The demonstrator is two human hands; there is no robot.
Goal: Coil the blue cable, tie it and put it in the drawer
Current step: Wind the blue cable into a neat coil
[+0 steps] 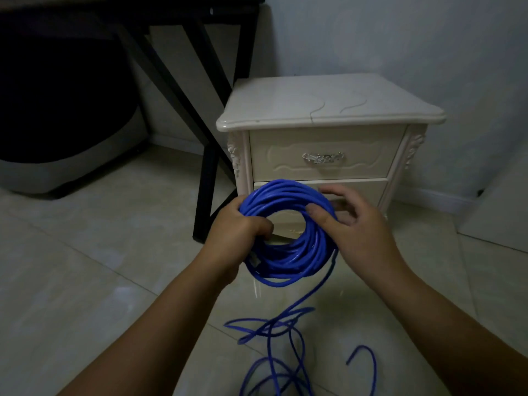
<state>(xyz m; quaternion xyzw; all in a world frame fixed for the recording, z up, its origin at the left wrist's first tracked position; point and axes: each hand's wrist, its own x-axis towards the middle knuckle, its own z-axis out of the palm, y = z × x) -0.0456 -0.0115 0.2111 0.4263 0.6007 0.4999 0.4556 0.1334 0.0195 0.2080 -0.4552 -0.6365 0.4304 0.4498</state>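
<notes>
Loose blue cable (pixel 286 332) tangled on floor (pixel 85 267): feed up untwisted. Left hand (pixel 243 227) clenched round the coil's left side; hold firm. Right hand (pixel 357 224) pinching the right side, other fingers loose; lay turns flat. Drawer (pixel 325 144) beyond, closed.

There is one blue cable (pixel 285 252). There are two hands, a left hand (pixel 243 227) and a right hand (pixel 360 224). One cream cabinet (pixel 328 110) has two drawers, a top drawer (pixel 285 155) and a bottom drawer (pixel 363 188), and one shiny handle (pixel 323 158). There is one black table (pixel 208 167)

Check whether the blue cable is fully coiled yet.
Partly coiled: the left hand grips wound loops of the blue cable, but a loose length lies tangled on the floor.
</notes>
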